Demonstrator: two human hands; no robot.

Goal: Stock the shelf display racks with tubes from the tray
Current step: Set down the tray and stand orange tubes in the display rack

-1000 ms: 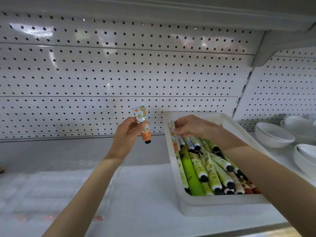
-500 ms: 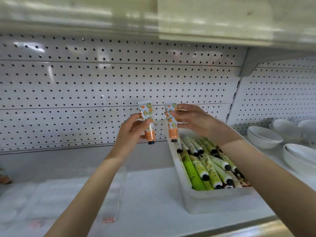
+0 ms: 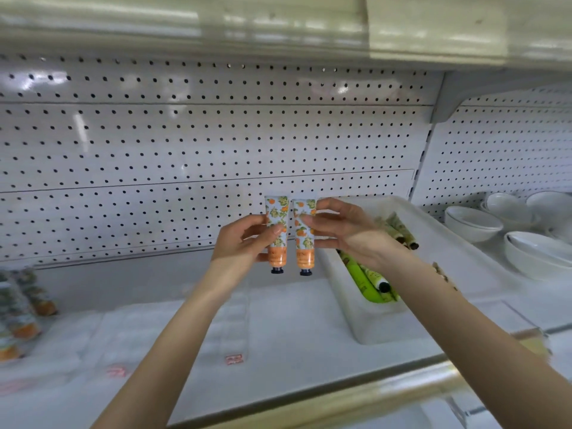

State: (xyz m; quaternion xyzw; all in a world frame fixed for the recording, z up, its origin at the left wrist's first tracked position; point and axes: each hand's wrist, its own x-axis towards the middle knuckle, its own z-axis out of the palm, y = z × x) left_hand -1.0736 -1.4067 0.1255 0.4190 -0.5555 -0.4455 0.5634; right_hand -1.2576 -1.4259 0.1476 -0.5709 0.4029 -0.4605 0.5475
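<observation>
Now, head view: left hand (image 3: 244, 243) pinches one orange tube (image 3: 277, 230), right hand (image 3: 343, 233) pinches its twin (image 3: 305, 233), both upright (caps down), side by side over the shelf (image 3: 294, 335); stocked tubes (image 3: 21, 311) stand at its left edge, nearer the left hand.

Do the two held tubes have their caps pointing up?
No, the left tube and right tube both hang with dark caps at the bottom.

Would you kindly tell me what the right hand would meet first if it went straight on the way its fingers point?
The right hand, pinching one orange-print tube, points leftward, so it would likely first meet the matching tube held by the left hand, though depth is unclear.
</observation>
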